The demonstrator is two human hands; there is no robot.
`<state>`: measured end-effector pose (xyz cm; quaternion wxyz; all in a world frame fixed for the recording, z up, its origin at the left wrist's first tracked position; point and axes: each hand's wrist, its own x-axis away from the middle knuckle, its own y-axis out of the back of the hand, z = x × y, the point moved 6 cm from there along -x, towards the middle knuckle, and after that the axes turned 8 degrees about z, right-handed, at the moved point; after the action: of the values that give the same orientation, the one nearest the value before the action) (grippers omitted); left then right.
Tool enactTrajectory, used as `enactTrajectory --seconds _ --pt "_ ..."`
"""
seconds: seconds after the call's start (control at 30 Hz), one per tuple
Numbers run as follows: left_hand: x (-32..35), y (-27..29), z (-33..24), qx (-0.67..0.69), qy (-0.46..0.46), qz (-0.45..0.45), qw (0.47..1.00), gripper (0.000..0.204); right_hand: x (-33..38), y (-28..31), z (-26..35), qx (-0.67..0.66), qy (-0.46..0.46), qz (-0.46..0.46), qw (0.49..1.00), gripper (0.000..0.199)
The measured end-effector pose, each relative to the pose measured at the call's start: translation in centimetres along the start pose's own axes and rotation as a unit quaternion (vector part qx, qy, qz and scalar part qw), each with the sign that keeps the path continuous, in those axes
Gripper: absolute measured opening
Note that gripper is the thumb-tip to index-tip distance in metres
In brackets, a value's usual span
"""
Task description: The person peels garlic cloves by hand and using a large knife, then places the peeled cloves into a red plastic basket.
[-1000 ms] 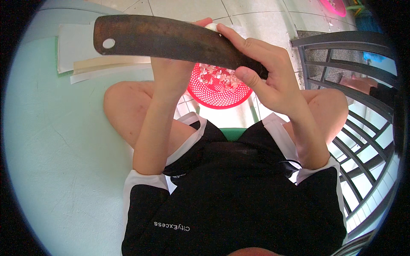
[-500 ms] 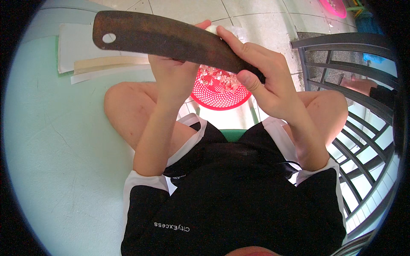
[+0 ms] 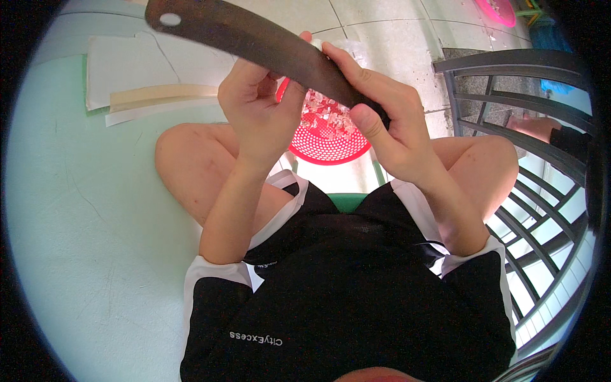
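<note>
The right hand [image 3: 402, 127] is gripping a long, dark blade [image 3: 254, 44], which is slanting up toward the left and is pierced near its far end. The left hand [image 3: 264, 114] is curling behind the blade, its fingers partly hidden, and a small white piece [image 3: 316, 43] is showing just beside the right index finger. Below, a red perforated basket [image 3: 331, 151] is holding pale scraps [image 3: 328, 114], while a dark slatted frame [image 3: 509, 58] is standing at the right
</note>
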<state>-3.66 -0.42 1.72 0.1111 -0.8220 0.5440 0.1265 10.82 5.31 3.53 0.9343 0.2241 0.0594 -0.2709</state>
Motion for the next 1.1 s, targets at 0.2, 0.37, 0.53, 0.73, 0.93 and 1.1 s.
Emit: enactTrajectory --seconds 0.2,0.37,0.53,0.73,0.93,1.1 --pt "-0.6 -0.1 -0.4 -0.008 -0.025 0.021 0.999 0.031 0.3 -0.6 -0.1 -0.163 -0.071 -0.017 0.984 0.049" --pt "-0.6 -0.3 0.0 -0.023 -0.010 0.026 0.999 0.032 1.0 -1.4 -1.4 -0.317 -0.145 -0.017 0.937 0.050" --pt "-0.7 -0.4 0.4 0.005 0.017 0.026 1.000 0.032 1.1 -1.3 -1.8 -0.395 -0.181 -0.028 0.900 0.053" --pt "-0.7 -0.6 0.1 0.039 0.037 0.020 0.998 0.032 0.4 -0.4 -0.6 -0.249 -0.058 -0.004 0.967 0.059" --pt "-0.6 -0.6 0.1 0.023 0.047 0.015 0.999 0.032 0.3 -0.8 -0.9 -0.154 -0.071 -0.004 0.985 0.072" --pt "-0.7 -0.6 0.0 0.005 0.059 0.020 0.998 0.033 0.2 -0.6 -0.7 -0.155 -0.070 0.007 0.985 0.073"
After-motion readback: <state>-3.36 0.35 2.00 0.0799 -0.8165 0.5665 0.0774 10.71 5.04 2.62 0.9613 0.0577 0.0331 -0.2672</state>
